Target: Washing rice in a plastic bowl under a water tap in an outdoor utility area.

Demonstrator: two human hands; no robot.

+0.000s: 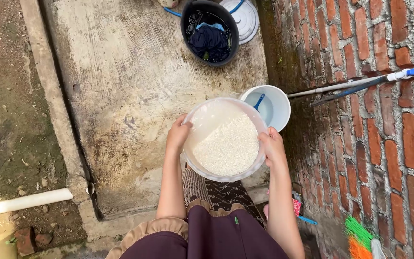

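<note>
Rice (228, 146) lies in a clear bowl (202, 115) held above the concrete slab's (130, 86) right edge, left hand (178, 134) and right hand (272, 148) each clamped on its rim, white bucket (276, 103) just beyond by the brick wall (374, 144).

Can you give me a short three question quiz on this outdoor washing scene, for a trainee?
1. True or false: both hands grip the rim of the clear bowl.
2. What fills the black bucket: A) water, B) dark clothes, C) rice?
3. What lies inside the white bucket by the brick wall?

Key:
1. True: the left hand and right hand each hold the rim, with white rice inside.
2. B.
3. A blue-handled scoop.
</note>
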